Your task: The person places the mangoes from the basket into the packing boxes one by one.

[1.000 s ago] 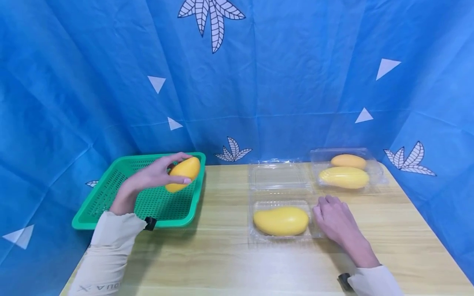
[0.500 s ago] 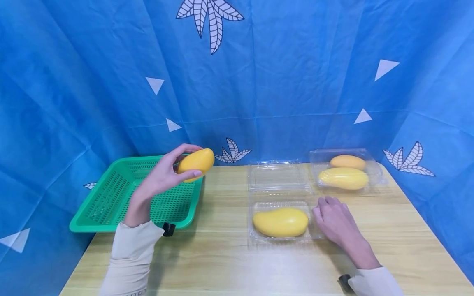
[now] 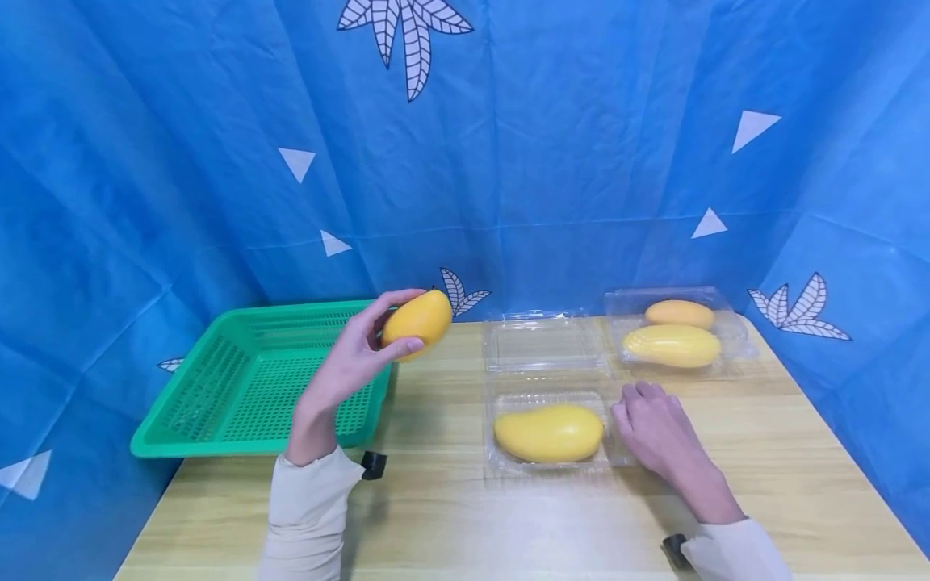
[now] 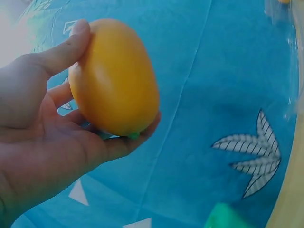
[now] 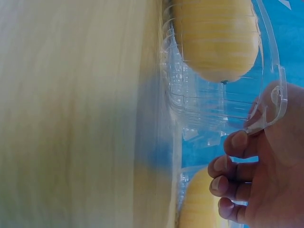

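Note:
My left hand [image 3: 356, 351] grips a yellow-orange mango [image 3: 420, 319] in the air, just right of the green basket [image 3: 250, 395]. In the left wrist view the thumb lies on one side of that mango [image 4: 116, 78] and fingers curl under it; a small green spot shows at its lower end. My right hand [image 3: 657, 428] pinches the right edge of an open clear plastic clamshell box [image 3: 545, 343]. One yellow mango [image 3: 548, 433] lies in the box's near half. In the right wrist view, curled fingers [image 5: 237, 142] meet the box's rim corner [image 5: 273, 114].
Behind my right hand stands a second clear box [image 3: 625, 305], at the back right, with two mangoes [image 3: 672, 345] in it. The wooden table [image 3: 436, 516] runs up to a blue patterned cloth [image 3: 581, 161] at the back and sides.
My left hand has lifted the mango out from over the basket and carried it to the right, past the basket's edge. My right hand stays at the box's edge.

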`<move>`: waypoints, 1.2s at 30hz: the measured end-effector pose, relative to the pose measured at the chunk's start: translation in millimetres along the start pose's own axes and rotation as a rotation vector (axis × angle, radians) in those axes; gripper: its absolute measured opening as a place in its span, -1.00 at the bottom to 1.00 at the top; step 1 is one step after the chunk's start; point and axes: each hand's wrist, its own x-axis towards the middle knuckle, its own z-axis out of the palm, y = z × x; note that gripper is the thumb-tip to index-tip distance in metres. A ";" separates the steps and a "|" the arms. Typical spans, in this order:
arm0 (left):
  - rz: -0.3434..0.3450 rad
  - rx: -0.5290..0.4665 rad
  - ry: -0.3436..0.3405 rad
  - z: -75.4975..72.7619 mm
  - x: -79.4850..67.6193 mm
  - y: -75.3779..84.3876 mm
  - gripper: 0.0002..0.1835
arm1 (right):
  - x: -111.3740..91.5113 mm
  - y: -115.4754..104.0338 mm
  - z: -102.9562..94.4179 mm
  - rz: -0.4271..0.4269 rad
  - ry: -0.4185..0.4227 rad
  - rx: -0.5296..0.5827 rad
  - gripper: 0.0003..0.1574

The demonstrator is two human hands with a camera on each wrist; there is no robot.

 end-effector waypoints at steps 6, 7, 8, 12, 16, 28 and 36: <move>0.040 -0.034 0.087 21.6 6.0 -6.8 -0.47 | 1.4 0.2 -0.1 0.002 -0.006 0.000 -0.67; 0.048 -0.033 0.109 25.0 7.1 -7.9 -0.48 | 1.6 0.4 0.0 0.001 -0.004 0.000 -0.67; 0.051 -0.033 0.130 28.0 7.8 -9.1 -0.50 | 2.0 0.2 -0.1 0.000 -0.001 0.002 -0.67; 0.035 -0.061 0.202 38.2 8.5 -14.2 -0.54 | 3.4 -0.6 -0.2 -0.005 -0.006 0.010 -0.67; 0.013 -0.142 0.211 47.5 13.1 -18.7 -0.55 | 3.5 -0.3 -0.8 0.006 -0.019 0.009 -0.68; -0.044 -0.383 0.048 70.1 24.5 -21.0 -0.41 | 4.2 2.0 -1.8 0.020 -0.036 0.007 -0.68; 0.003 -0.447 -0.082 90.7 30.0 -14.2 -0.31 | 2.6 2.2 -1.4 0.012 -0.019 0.004 -0.67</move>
